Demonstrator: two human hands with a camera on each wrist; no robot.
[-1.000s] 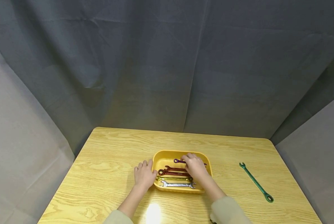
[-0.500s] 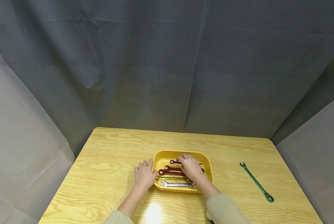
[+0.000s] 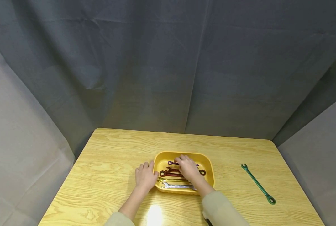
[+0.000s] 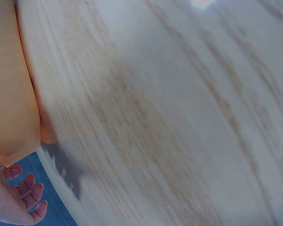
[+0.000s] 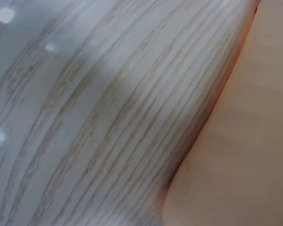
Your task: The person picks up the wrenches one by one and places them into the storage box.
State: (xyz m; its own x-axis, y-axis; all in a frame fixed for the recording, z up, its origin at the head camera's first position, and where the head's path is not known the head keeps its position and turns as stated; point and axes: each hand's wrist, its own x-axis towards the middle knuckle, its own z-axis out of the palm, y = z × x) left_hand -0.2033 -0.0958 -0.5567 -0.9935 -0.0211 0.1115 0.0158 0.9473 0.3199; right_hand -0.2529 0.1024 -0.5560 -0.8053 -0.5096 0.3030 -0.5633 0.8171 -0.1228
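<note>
A yellow plastic tray (image 3: 209, 179) holds several wrenches lying side by side. My right hand (image 3: 188, 168) reaches into it and pinches a small purple wrench (image 3: 170, 163) near the far wall; the fingers cover the wrench's middle. Nearer lie a red open-end wrench (image 3: 171, 169), a dark red ratcheting wrench (image 3: 169, 174), a yellow-green wrench (image 3: 170, 180) and a silver wrench (image 3: 176, 185), partly hidden under the right hand and forearm. My left hand (image 3: 146, 176) rests at the tray's left rim; its loosely bent fingers (image 4: 30, 188) show in the left wrist view.
On the table's right side a green ratcheting wrench (image 3: 258, 183) lies slantwise, apart from the tray. The wood-grain table (image 3: 114, 157) ends at a dark grey curtain (image 3: 145, 94) behind, with pale cloth at both sides.
My right hand has slid left inside the tray with the purple wrench, uncovering the dark red wrench's right end. The left hand has stayed at the rim.
</note>
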